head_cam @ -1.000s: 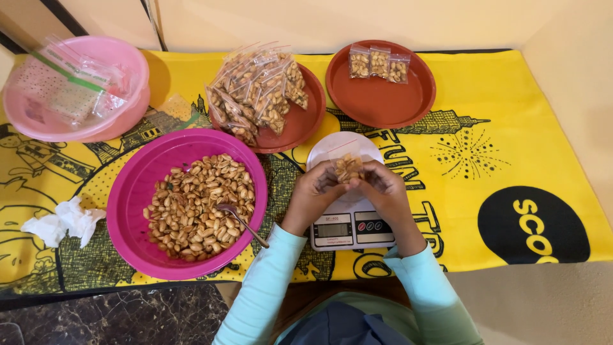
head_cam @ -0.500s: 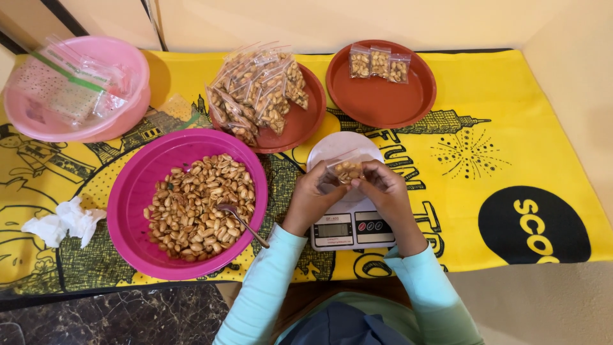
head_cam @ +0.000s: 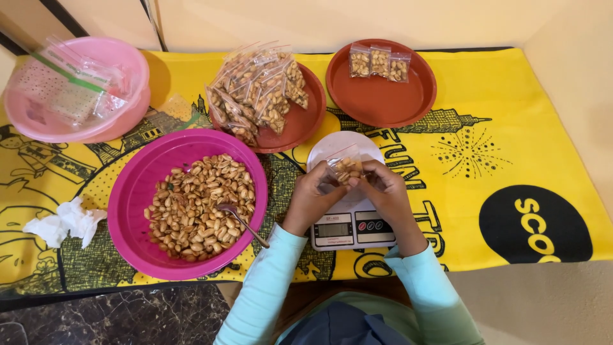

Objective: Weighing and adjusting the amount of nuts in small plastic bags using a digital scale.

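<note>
Head view, looking straight down; left hand (head_cam: 314,191) and right hand (head_cam: 383,186) meet over the white round pan of a kitchen scale (head_cam: 350,211); both pinch one small clear bag of peanuts (head_cam: 345,167) between fingertips, bag held just above the pan, tilted; can't tell whether the bag's mouth is sealed, fingers cover its lower edge; scale pan mostly hidden under the hands, display too small to read.

Left of the scale: big magenta bowl (head_cam: 137,185) of loose peanuts (head_cam: 198,204); spoon (head_cam: 239,220) lies in it, handle over the near rim, bowl end half buried in nuts.

Far side: brown plate (head_cam: 303,124) heaped with filled small bags (head_cam: 255,89), count not readable, they overlap; second brown plate (head_cam: 383,99) with three filled bags (head_cam: 379,64) in a row at its far rim.

Far left: pale pink bowl (head_cam: 131,70) holding empty clear bags (head_cam: 64,86); contents blurred by plastic glare; bowl cut by the left frame edge.

Crumpled white tissue (head_cam: 60,222) near the left edge; yellow printed cloth (head_cam: 498,128) covers the surface; forearms in light blue sleeves (head_cam: 268,281); elbows run out of the bottom of frame.
</note>
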